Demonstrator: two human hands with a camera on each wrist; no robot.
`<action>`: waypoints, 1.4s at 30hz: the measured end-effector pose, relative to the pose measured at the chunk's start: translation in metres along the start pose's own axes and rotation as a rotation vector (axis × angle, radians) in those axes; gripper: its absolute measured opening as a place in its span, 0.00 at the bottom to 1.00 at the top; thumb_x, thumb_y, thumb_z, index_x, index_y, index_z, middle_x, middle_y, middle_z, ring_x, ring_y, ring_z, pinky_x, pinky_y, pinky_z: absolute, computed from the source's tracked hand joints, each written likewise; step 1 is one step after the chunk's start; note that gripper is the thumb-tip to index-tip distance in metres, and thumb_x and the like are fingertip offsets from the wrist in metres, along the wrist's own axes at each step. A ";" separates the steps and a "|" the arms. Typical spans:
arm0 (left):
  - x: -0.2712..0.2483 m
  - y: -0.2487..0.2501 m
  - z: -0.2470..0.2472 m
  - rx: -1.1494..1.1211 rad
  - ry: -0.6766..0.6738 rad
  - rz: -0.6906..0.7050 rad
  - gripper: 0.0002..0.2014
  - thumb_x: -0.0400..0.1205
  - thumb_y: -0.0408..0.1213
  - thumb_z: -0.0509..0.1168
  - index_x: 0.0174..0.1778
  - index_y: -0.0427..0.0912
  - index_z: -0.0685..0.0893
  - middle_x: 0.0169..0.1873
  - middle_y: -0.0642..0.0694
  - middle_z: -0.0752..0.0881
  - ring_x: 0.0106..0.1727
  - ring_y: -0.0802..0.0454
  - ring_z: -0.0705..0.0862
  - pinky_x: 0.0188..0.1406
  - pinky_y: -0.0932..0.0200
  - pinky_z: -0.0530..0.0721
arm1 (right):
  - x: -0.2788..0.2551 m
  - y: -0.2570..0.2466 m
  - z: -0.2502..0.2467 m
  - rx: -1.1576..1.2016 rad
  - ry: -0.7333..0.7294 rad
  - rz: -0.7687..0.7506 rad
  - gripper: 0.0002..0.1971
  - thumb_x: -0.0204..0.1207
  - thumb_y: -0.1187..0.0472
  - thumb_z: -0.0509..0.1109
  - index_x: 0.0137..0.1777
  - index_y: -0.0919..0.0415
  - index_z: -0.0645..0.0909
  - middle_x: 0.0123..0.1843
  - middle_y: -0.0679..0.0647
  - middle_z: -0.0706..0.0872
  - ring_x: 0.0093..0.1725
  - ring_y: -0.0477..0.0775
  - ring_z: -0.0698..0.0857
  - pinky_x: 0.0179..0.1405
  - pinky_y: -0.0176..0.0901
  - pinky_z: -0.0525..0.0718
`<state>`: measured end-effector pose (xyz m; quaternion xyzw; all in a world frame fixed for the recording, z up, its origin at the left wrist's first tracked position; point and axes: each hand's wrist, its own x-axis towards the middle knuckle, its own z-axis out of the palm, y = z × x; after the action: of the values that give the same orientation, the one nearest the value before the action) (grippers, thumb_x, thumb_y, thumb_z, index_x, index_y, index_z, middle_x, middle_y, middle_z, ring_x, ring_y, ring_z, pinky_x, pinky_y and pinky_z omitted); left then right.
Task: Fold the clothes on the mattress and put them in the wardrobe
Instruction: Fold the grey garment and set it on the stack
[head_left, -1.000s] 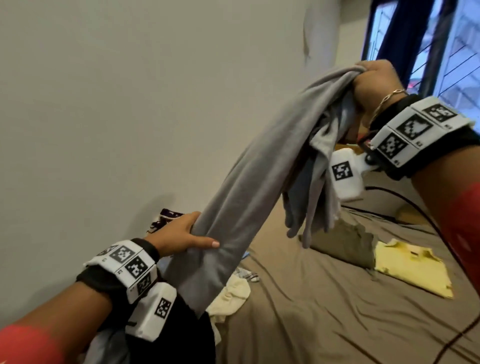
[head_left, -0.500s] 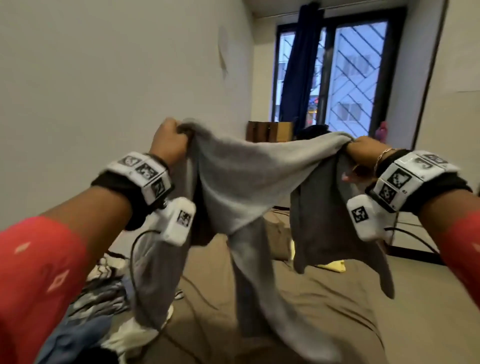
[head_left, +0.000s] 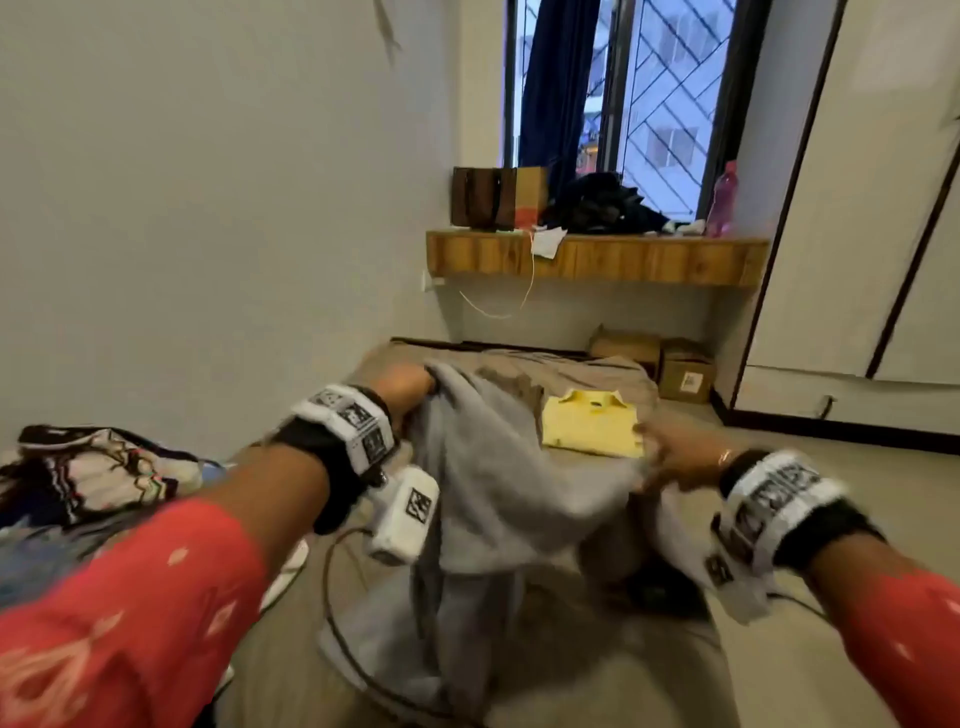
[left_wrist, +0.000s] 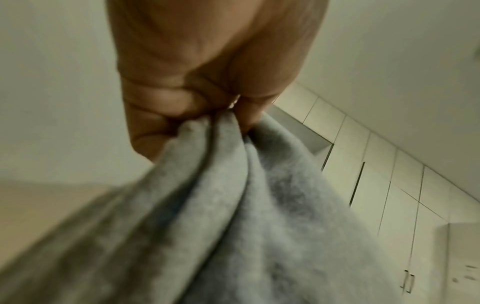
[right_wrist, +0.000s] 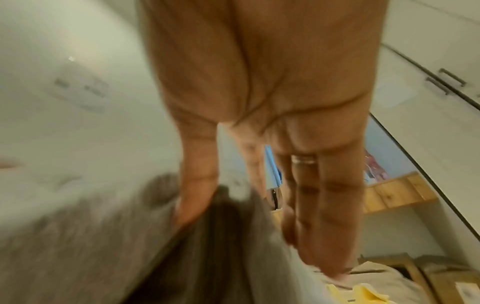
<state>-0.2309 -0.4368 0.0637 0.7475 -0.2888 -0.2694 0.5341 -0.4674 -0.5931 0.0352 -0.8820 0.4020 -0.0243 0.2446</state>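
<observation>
A grey garment (head_left: 498, 488) is stretched between my two hands low over the brown-sheeted mattress (head_left: 597, 680), its lower part lying crumpled on the sheet. My left hand (head_left: 415, 379) grips one bunched top corner in a fist; the left wrist view shows the curled fingers (left_wrist: 161, 102) closed round the grey garment (left_wrist: 233, 216). My right hand (head_left: 660, 447) pinches the other edge, with the thumb under and fairly straight fingers (right_wrist: 327, 216) over the grey garment (right_wrist: 207, 253). A folded yellow shirt (head_left: 587, 426) lies on the mattress beyond the hands.
A pile of patterned clothes (head_left: 93, 473) lies at the left by the wall. White wardrobe doors (head_left: 883, 208) stand shut at the right. A wooden shelf (head_left: 597, 257) under the window holds bags, dark clothing and a pink bottle (head_left: 723, 200). Cardboard boxes (head_left: 680, 374) sit below it.
Both hands have come down with the grey garment, from held up and spread at chest height to low over the mattress. The garment's lower part now rests on the sheet.
</observation>
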 end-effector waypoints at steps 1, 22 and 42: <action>-0.005 -0.015 0.014 -0.080 -0.037 -0.090 0.12 0.85 0.32 0.52 0.37 0.39 0.75 0.34 0.39 0.79 0.32 0.46 0.77 0.32 0.58 0.76 | -0.003 0.000 0.024 0.023 -0.006 -0.049 0.33 0.72 0.61 0.74 0.75 0.58 0.64 0.69 0.59 0.75 0.66 0.58 0.76 0.55 0.42 0.80; -0.027 -0.108 0.054 -0.085 -0.259 0.014 0.14 0.78 0.42 0.70 0.53 0.44 0.74 0.51 0.47 0.78 0.52 0.55 0.78 0.44 0.67 0.77 | 0.037 0.013 0.069 1.043 0.158 0.155 0.06 0.78 0.63 0.67 0.43 0.66 0.79 0.43 0.63 0.83 0.43 0.61 0.81 0.54 0.56 0.80; 0.010 -0.234 0.067 0.262 -0.323 -0.120 0.22 0.73 0.12 0.48 0.34 0.44 0.77 0.37 0.43 0.80 0.33 0.54 0.75 0.18 0.69 0.71 | -0.003 0.004 0.259 -0.248 -0.054 0.003 0.27 0.73 0.61 0.70 0.70 0.56 0.66 0.73 0.58 0.65 0.72 0.63 0.65 0.65 0.53 0.74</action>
<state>-0.2382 -0.4256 -0.1791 0.7737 -0.3580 -0.3771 0.3620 -0.4104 -0.4861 -0.1936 -0.9052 0.3967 0.0496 0.1445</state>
